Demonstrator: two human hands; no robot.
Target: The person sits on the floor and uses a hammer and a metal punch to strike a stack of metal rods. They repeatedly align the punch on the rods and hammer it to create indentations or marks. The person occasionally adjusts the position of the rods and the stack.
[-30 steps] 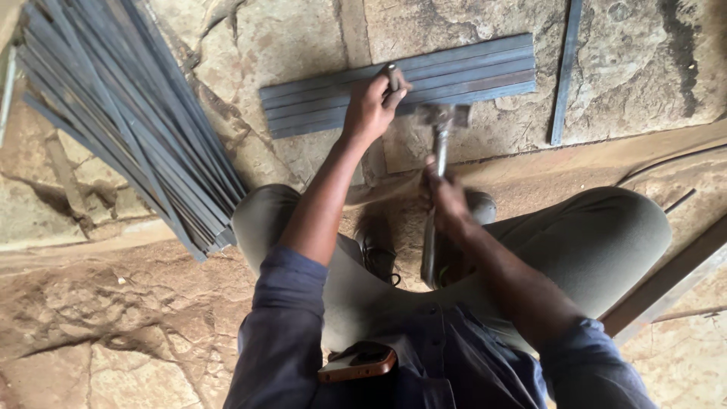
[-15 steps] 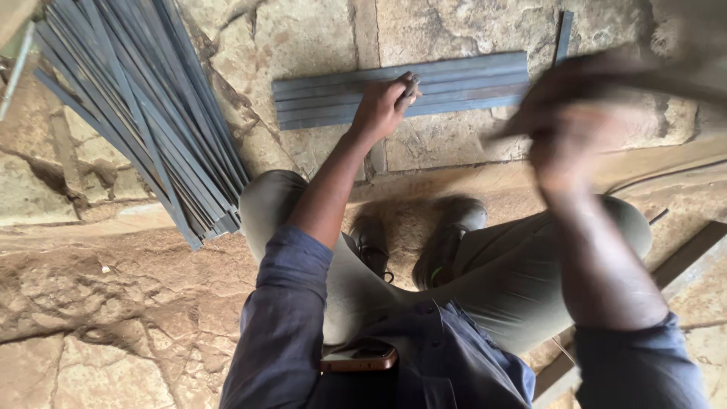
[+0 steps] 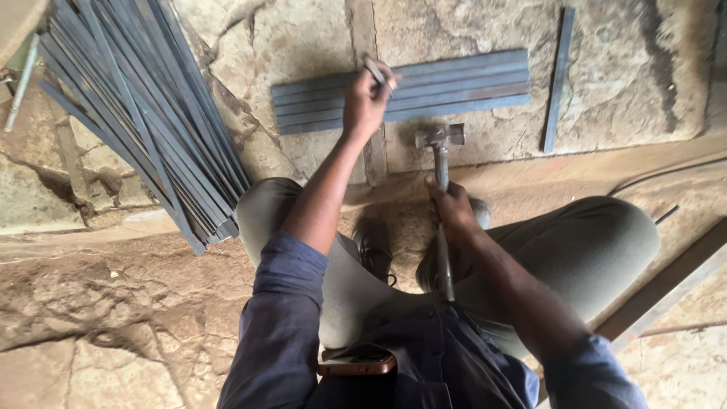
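- Our left hand point(image 3: 366, 102) pinches a small punch point(image 3: 375, 72) upright on the flat steel strips point(image 3: 454, 87) lying on the stone floor point(image 3: 303, 45).
- Our right hand point(image 3: 452, 210), fingers wrapped shut, grips the hammer point(image 3: 439, 151), head just beside the strips.
- Judgement: keep the punch steady, strike squarely, thumb clear.

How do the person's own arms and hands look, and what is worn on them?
Both arms wear dark blue long sleeves pushed up to about the elbow, so the forearms are bare. The left sleeve bunches in folds above the elbow; the right sleeve ends in a rumpled cuff. The left hand and right hand are bare: no gloves, and no watch or rings visible.
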